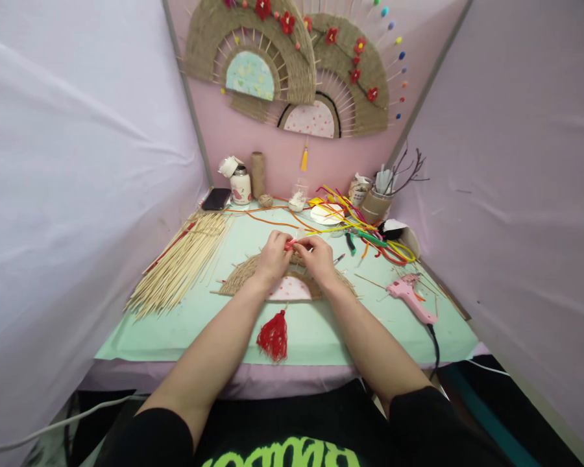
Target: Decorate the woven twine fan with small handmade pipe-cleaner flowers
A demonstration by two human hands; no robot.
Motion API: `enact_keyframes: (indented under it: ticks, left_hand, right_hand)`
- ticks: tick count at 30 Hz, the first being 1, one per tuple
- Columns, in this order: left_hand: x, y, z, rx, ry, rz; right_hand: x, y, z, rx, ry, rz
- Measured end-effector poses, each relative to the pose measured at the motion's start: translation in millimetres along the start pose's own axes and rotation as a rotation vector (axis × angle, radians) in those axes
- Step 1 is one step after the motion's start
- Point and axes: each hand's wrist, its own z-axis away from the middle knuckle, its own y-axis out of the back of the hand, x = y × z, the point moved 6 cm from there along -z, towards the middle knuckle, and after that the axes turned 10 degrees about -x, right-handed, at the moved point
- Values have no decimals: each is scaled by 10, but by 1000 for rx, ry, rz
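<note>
My left hand (274, 257) and my right hand (317, 255) meet above the middle of the table, fingers pinched together on a small red piece (290, 244). It looks like a bit of red pipe cleaner or a small flower, mostly covered by my fingers. Below my hands lies a half-round fan (238, 275) of twine woven over sticks, with a pink dotted half-circle (289, 289) at its base. A red tassel (274, 336) rests on the green cloth in front of the fan. My wrists hide part of the weaving.
Bamboo sticks (180, 259) are heaped at left. A pink glue gun (411, 297) with a black cord lies at right. Behind it are coloured pipe cleaners (343, 211) and green-handled pliers (371, 239). A jar (241, 186) and a phone (217, 199) stand at back left; finished fans (360, 84) hang behind.
</note>
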Motion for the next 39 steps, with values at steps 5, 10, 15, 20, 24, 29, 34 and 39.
enact_keyframes:
  ticks: [5,10,15,20,24,29,34,39]
  left_hand:
    - [-39,18,-15,50,-8,117]
    - [-251,44,-36,162,207,631]
    - [-328,-75,-18,147,447,1409]
    - [-208,-234,22,4,578,1816]
    - [-135,-266,27,-8,552,1923]
    - [-189,-198,35,143,557,1990]
    - [-254,-216,39,166,588,2002]
    - [-260,-284,41,131,623,1998]
  right_hand:
    - [75,45,-20,35,-65,-167]
    - [60,341,-30,250,4,-310]
    - [10,309,-35,175,36,-430]
    - [-267,-66,84,-91,278,-131]
    - [-386,-237,183,-171,426,203]
    - [-494,-292,256,-231,459,572]
    - [-584,-294,309,-275,475,633]
    - [-501,-268,267,-274,439,530]
